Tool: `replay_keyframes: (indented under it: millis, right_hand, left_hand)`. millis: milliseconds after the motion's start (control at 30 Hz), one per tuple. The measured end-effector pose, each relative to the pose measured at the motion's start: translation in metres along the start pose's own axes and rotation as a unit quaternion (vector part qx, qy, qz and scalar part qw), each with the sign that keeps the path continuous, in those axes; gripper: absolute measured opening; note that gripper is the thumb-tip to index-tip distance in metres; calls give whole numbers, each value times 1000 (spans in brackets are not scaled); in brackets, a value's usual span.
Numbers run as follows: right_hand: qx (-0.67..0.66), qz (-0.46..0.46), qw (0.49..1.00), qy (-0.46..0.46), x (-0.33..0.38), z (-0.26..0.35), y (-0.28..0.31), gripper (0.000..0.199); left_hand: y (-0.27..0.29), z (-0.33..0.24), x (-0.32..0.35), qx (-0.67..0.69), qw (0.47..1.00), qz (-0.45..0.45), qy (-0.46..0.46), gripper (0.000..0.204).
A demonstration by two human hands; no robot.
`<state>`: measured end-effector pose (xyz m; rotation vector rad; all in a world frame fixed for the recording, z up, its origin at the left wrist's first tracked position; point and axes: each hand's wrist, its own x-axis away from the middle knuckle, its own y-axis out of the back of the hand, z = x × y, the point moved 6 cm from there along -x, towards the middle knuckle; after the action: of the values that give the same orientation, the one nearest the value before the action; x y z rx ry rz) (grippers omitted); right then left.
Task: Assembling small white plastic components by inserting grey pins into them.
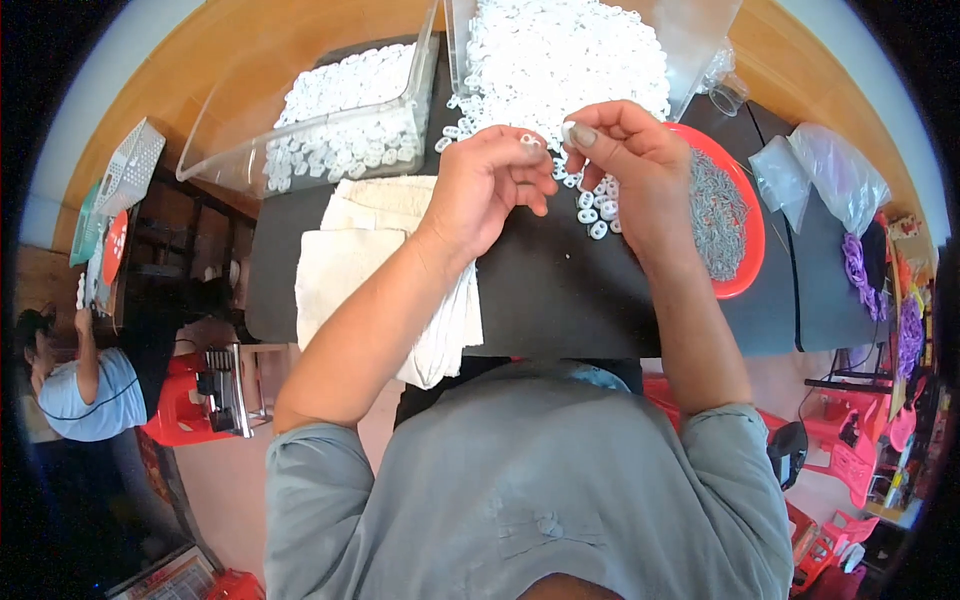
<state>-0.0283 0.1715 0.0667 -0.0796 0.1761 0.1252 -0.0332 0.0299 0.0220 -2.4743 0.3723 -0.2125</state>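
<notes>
Both my hands are raised over the dark table, close to each other. My left hand (478, 185) pinches a small white plastic piece (530, 141) between thumb and forefinger, its other fingers loosely curled. Between the thumb and forefinger of my right hand (645, 175) is another small white plastic piece (568, 131). Below the fingertips, several white oval two-hole plastic pieces (598, 208) lie loose on the table. A red basin (752, 225) beside my right wrist holds many thin grey parts (718, 215), too small to name.
A clear bin (458, 50) at the back spills white pieces onto the table. Another clear bin (225, 125) with white pieces stands at left. Folded cream cloth (345, 270) lies under my left forearm. Clear plastic bags (840, 170) are at right. Another person (95, 390) is at far left.
</notes>
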Motion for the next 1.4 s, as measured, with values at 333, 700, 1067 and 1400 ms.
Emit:
replay_keyframes:
  millis: [333,700,1067,1400]
  right_hand:
    - [244,44,951,186,-6,4,-11,13]
    - [300,70,947,90,18,15,7,13]
    - [796,-146,588,15,69,7,289,32]
    - [812,23,583,-2,43,-20,310,45]
  left_hand:
    - [11,3,-6,-51,998,-15,32,23]
    - [-5,5,0,-165,986,17,9,10]
    - [-7,5,0,-240,971,-15,-11,11]
    - [0,8,-3,-225,974,-10,35,15]
